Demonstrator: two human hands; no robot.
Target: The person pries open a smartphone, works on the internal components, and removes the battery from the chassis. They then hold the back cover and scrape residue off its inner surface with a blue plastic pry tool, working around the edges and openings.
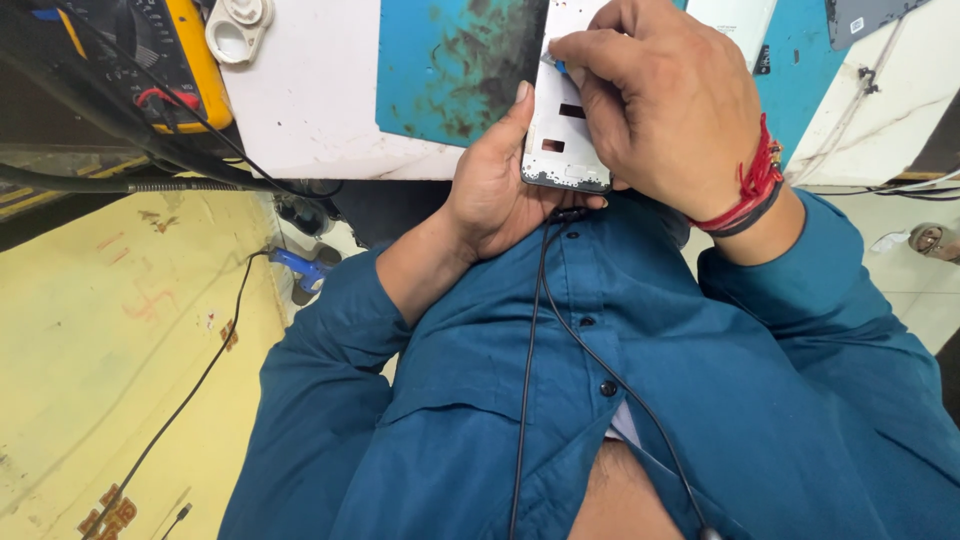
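- The left hand [495, 185] grips a white phone frame [567, 120] from below, holding it up just over the near edge of the counter [300, 120].
- The right hand [665, 100] is closed over the frame's upper part, fingers pinching a small blue bit [560, 67] against it.
- The frame looks stripped, with open cut-outs showing, so the phone seems already taken apart; the work at its top edge appears unfinished.
- A stained blue mat [450, 60] lies behind it, with a yellow meter [170, 55] at the left.

Open worktop [300, 120] is left between the yellow multimeter [175, 60] and the blue mat [440, 70]; passage at the left edge is blocked by black cables [150, 185].
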